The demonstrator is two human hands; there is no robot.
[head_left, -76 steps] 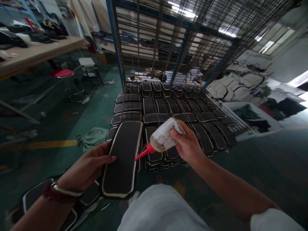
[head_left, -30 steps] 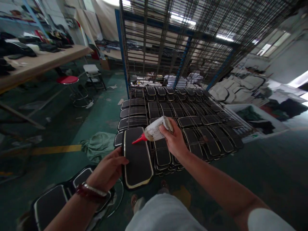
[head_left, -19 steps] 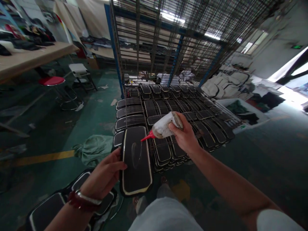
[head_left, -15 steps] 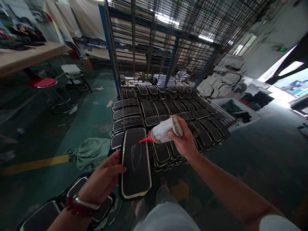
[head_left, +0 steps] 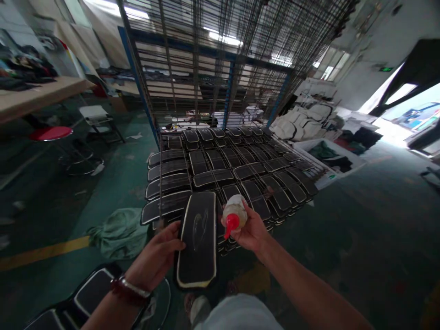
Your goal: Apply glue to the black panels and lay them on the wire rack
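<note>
My left hand [head_left: 167, 250] grips the left edge of a long black panel [head_left: 198, 243] with rounded corners and a pale rim. Shiny, clear streaks mark the panel's upper middle. Just right of the panel, my right hand [head_left: 252, 229] is wrapped round a whitish squeeze bottle [head_left: 237, 204]. Its red nozzle points down and toward me, apart from the panel. Beyond both hands, rows of similar black panels [head_left: 213, 178] lie on a wire rack.
Blue-framed wire shelves [head_left: 228, 87] tilt up behind the panels. A red stool [head_left: 51, 133] and a wooden table [head_left: 41, 94] stand at left. Green cloth [head_left: 120, 233] lies on the floor. More panels [head_left: 92, 291] are at lower left, a white bin [head_left: 354, 167] at right.
The bottle's nozzle has swung from pointing left over the panel to pointing down, beside the panel's right edge. My left hand still holds the panel. The view has shifted slightly.
</note>
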